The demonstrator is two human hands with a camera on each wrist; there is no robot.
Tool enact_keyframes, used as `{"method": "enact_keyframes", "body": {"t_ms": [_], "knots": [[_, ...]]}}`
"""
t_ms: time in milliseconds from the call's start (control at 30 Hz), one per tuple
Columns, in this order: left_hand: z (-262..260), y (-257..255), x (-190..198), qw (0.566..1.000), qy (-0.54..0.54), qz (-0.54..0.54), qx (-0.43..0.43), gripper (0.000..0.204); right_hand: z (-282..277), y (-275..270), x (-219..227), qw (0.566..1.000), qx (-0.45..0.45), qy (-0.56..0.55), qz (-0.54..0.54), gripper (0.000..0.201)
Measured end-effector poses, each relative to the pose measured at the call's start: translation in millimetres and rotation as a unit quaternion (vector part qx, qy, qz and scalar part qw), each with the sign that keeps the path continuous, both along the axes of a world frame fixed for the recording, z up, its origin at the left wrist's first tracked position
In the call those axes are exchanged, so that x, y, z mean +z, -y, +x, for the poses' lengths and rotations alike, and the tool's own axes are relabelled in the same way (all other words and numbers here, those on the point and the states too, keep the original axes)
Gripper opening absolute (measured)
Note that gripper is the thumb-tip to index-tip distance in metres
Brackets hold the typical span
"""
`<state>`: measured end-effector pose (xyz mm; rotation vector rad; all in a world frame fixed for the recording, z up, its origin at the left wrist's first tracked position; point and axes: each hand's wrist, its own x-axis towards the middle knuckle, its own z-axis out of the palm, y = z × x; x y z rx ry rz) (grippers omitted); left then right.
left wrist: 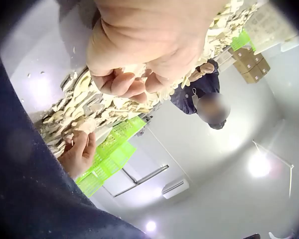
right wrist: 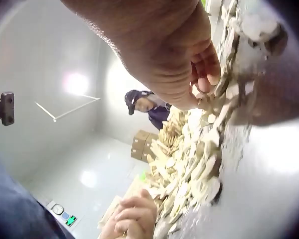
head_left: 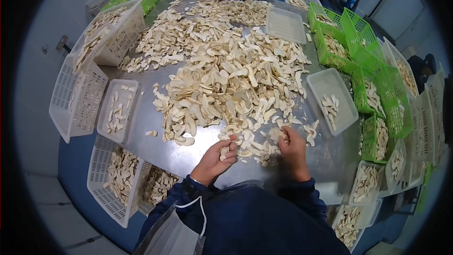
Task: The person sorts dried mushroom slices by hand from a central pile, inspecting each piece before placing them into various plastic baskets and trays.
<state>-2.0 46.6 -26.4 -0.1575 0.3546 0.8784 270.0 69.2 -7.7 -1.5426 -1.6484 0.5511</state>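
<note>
Station: a grey, smooth metal table [head_left: 146,125] carrying a broad heap of thin, cream-coloured, irregular dried slices [head_left: 226,80] over the centre and upper centre of the frame. Loose pieces lie at the heap's near edge, lower centre, between the two hands.

Left hand [head_left: 213,163], lower centre: fingers curled in, thumb closed against them, pinching a pale slice fragment [head_left: 223,154]. Right hand [head_left: 293,150], right of lower centre: thumb and fingers nearly together on a pale, rounded slice [head_left: 275,134], just above the loose pieces.

Receptacles: a shallow, translucent white plastic tray [head_left: 343,93] at right of centre, partly filled with slices; a similar white plastic tray [head_left: 104,113] at left, also holding slices.

Handling, as judged: the step in hand appears to be picking over individual slices. Grip should be light and by the rim, since thin dry pieces would likely snap under pressure. Take pieces from the loose near edge rather than pulling from within the heap, which could slide. Each face should be turned to the light before release. Whether either held slice has a flaw cannot be determined.
</note>
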Motion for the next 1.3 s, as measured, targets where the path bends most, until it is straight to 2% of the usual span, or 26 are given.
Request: {"method": "enact_keyframes", "body": {"t_ms": [100, 133, 233, 333, 533, 667, 767, 867, 967, 1000, 1100, 1200, 1300], "knots": [[4, 5, 0, 1.0, 0.009, -0.007, -0.001, 0.021, 25, 0, 5, 0.996, -0.069, 0.018, -0.056, 0.031], [6, 6, -1, 1.0, 0.009, -0.012, -0.004, 0.02, 37, -1, -8, 0.993, -0.089, 0.024, -0.076, 0.029], [8, 5, -3, 1.0, 0.013, -0.024, -0.016, 0.02, 60, -3, -20, 0.965, -0.061, -0.182, -0.177, 0.026], [9, 5, -4, 0.999, 0.001, -0.026, -0.02, 0.019, 53, -2, -8, 0.935, -0.066, -0.276, -0.212, 0.022], [9, 5, -6, 1.0, -0.011, -0.018, -0.022, 0.019, 47, 1, -6, 0.911, -0.06, -0.342, -0.222, 0.024], [10, 7, -4, 1.0, -0.018, -0.016, -0.018, 0.02, 49, 5, -9, 0.913, -0.042, -0.328, -0.237, 0.033], [13, 7, 1, 0.979, -0.16, 0.087, -0.086, 0.022, 42, 8, 4, 0.913, 0.006, -0.328, -0.241, 0.027], [28, 2, 27, 0.939, -0.268, 0.172, -0.131, 0.028, 21, 16, 16, 0.905, 0.08, -0.315, -0.273, 0.021], [38, -6, 33, 0.903, -0.318, 0.236, -0.164, 0.033, -1, 23, 18, 0.908, 0.155, -0.271, -0.279, 0.025], [41, -5, 32, 0.897, -0.347, 0.228, -0.151, 0.033, -8, 24, 26, 0.912, 0.167, -0.25, -0.28, 0.027], [43, -6, 25, 0.895, -0.362, 0.227, -0.128, 0.027, -20, 28, 28, 0.927, 0.169, -0.23, -0.243, 0.033], [42, -5, 26, 0.894, -0.368, 0.227, -0.115, 0.023, -28, 32, 46, 0.956, 0.155, -0.164, -0.189, 0.04], [42, -3, 23, 0.888, -0.377, 0.235, -0.116, 0.023, -29, 33, 49, 0.964, 0.165, -0.119, -0.169, 0.045]]}}
